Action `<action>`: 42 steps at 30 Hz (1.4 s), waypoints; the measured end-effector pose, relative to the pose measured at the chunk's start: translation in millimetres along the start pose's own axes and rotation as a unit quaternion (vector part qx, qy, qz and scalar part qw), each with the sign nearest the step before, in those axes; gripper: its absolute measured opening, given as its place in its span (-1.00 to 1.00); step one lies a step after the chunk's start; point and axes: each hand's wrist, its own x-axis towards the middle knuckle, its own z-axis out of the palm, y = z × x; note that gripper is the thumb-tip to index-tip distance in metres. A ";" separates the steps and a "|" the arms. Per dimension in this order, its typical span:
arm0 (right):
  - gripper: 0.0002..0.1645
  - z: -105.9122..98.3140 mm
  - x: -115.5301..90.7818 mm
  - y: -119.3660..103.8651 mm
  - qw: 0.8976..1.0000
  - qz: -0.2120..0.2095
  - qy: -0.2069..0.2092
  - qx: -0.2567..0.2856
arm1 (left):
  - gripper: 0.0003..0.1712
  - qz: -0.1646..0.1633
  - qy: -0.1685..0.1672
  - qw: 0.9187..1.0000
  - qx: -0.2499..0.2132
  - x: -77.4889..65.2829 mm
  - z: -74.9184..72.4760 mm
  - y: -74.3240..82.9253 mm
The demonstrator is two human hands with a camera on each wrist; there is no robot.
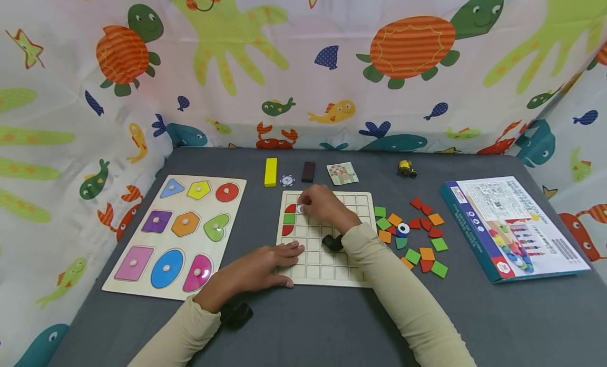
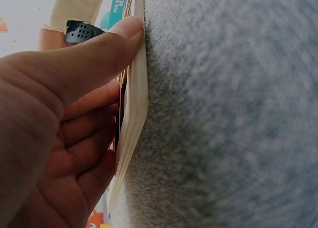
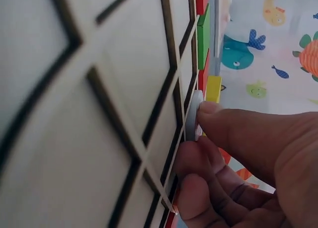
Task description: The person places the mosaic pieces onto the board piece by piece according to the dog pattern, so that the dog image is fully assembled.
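A wooden grid board [image 1: 327, 259] lies in the middle of the table. My right hand [image 1: 327, 205] is over its upper left part and pinches a white round disc [image 3: 192, 116] between thumb and fingers, its edge at the grid surface. Left of the disc, the board's outer column holds a red curved piece [image 1: 290, 208], a green square [image 1: 289, 218] and another red piece [image 1: 287, 230]. My left hand [image 1: 256, 268] rests on the board's lower left corner with fingers extended; its thumb touches the board's edge in the left wrist view.
Left stands a shape puzzle board [image 1: 130, 289] with knobbed pieces. Loose coloured tiles [image 1: 427, 254] and a blue-white ring [image 1: 402, 230] lie right of the grid. Farther right is a boxed game [image 1: 521, 230]. Behind are a yellow block [image 1: 271, 172], poker chip [image 1: 286, 180], dark block [image 1: 308, 172], picture card [image 1: 342, 173] and toy vehicle [image 1: 406, 168].
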 end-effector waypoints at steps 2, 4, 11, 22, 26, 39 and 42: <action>-0.82 0.8 -0.7 -0.2 1.000 -0.009 0.003 -0.006 | -0.30 0.002 0.000 1.000 -0.002 -0.2 0.0 0.3; -0.81 1.1 -1.8 -0.1 1.000 -0.022 0.004 -0.012 | -0.30 0.002 -0.001 1.000 -0.003 -0.3 0.0 0.4; -0.74 -9.5 -13.9 3.9 1.000 -0.016 0.010 0.013 | -0.29 -0.009 -0.008 1.000 -0.009 0.4 0.0 1.5; -0.74 -37.5 -53.0 26.8 0.999 -0.026 0.026 0.020 | -0.27 -0.011 0.000 1.000 -0.012 -0.5 0.7 0.8; -0.73 -48.7 -72.3 38.2 0.999 -0.030 0.023 0.022 | -0.26 -0.012 0.002 1.000 -0.013 -0.5 1.2 1.0; -0.74 -66.3 -119.7 72.9 1.000 0.011 0.028 0.007 | -0.24 -0.020 0.000 1.000 -0.011 0.9 -0.8 2.4; -0.73 -66.7 -130.7 80.8 0.999 0.017 0.029 0.008 | -0.26 -0.020 -0.003 1.000 -0.010 0.9 -0.2 3.0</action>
